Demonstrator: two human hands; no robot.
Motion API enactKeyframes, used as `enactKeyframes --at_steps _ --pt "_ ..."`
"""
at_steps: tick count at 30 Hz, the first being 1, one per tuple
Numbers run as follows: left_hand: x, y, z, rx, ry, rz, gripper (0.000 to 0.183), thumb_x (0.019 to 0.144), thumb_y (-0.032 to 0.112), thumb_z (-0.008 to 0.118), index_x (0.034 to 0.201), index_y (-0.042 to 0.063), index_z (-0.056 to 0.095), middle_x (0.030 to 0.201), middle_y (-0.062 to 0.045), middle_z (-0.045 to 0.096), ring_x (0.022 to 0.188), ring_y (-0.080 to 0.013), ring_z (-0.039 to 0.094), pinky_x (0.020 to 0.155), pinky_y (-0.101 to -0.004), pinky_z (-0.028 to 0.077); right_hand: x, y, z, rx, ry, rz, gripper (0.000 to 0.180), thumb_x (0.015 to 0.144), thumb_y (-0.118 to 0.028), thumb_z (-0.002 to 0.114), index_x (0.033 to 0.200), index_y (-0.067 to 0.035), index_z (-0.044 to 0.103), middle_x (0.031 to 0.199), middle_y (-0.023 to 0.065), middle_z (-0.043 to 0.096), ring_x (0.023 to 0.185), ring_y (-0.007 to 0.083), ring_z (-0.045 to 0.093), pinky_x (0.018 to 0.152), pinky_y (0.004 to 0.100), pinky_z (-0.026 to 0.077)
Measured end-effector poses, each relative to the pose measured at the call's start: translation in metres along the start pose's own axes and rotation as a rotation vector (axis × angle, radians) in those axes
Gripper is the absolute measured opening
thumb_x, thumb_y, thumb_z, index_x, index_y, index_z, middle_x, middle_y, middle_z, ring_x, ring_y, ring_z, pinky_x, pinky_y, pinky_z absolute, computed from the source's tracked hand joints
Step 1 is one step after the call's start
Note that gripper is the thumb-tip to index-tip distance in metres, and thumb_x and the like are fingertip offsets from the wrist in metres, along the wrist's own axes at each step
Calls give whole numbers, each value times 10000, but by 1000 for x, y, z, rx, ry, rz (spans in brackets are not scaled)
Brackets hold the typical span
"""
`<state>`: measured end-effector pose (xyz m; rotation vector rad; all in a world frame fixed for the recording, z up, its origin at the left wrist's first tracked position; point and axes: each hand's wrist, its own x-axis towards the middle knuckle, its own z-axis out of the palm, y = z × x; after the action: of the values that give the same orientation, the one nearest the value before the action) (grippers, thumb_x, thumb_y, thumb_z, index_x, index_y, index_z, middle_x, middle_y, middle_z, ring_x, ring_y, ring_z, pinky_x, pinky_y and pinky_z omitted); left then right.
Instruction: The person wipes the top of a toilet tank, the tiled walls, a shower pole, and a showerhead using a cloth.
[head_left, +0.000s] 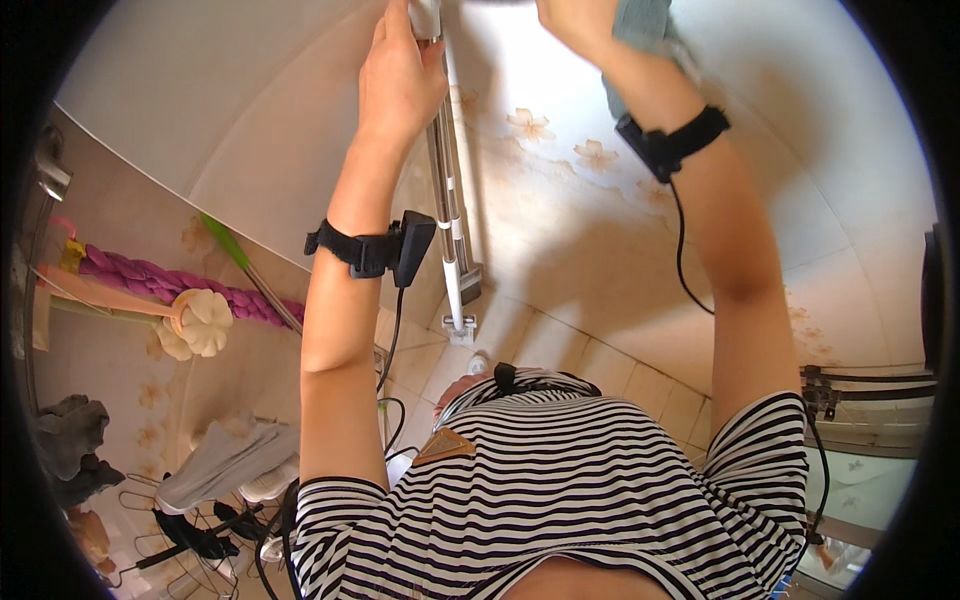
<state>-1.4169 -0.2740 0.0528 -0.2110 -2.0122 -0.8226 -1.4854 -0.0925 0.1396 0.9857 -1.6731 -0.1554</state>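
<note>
My left hand (401, 79) is raised at the top centre, its fingers around the white upper part (425, 19) of a long metal pole assembly. Below the hand, chrome and white poles (450, 225) run down towards the tiled floor. My right hand (577, 26) is raised at the top right and partly cut off by the picture's edge. A grey-green cloth (641, 30) hangs at that hand, against a wall with flower patterns (529, 124); its grip is not plain. Both wrists wear black straps with small cabled devices.
At left, a purple braided item (172, 281), a green-ended pole (225, 238) and a cream flower-shaped piece (202, 322) hang by the wall. Lower left are wire hangers (202, 540) and grey cloths (71, 435). A glass shelf with black rails (870, 386) is at right.
</note>
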Motion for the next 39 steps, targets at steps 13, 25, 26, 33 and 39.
enactKeyframes --at_steps 13,25,26,33,39 --pt "0 14 5 96 -93 14 804 822 -45 659 1517 34 263 1539 -260 264 1386 -435 352 1041 -431 450 -148 -62 17 157 -554 -201 348 802 -47 574 1128 -128 663 1496 95 440 1466 269 281 1205 518 228" --pt "-5 43 15 108 0 225 744 863 -40 636 1524 60 310 1598 -233 191 1472 -422 204 1169 -475 270 -48 91 -83 -179 9 116 466 699 83 567 1088 -138 697 1413 111 538 1410 271 381 1145 519 295" --pt "-4 46 17 110 -3 236 715 898 -11 617 1532 67 297 1602 -229 187 1477 -404 204 1166 -455 281 -38 100 -101 -216 53 168 433 685 72 578 1076 -85 676 1368 144 549 1386 314 401 1138 549 294" --pt "-2 67 32 10 10 222 618 989 110 546 1542 79 273 1610 -210 183 1483 -362 213 1167 -422 281 -69 79 -102 -53 -41 236 386 751 26 568 1060 -160 705 1349 64 584 1377 259 419 1142 506 295" --pt "-14 85 49 9 -31 233 585 1023 201 506 1546 85 270 1624 -186 158 1489 -360 196 1175 -438 258 -176 7 -66 141 -406 18 375 792 -58 607 1150 -154 664 1522 93 420 1469 258 286 1202 500 227"
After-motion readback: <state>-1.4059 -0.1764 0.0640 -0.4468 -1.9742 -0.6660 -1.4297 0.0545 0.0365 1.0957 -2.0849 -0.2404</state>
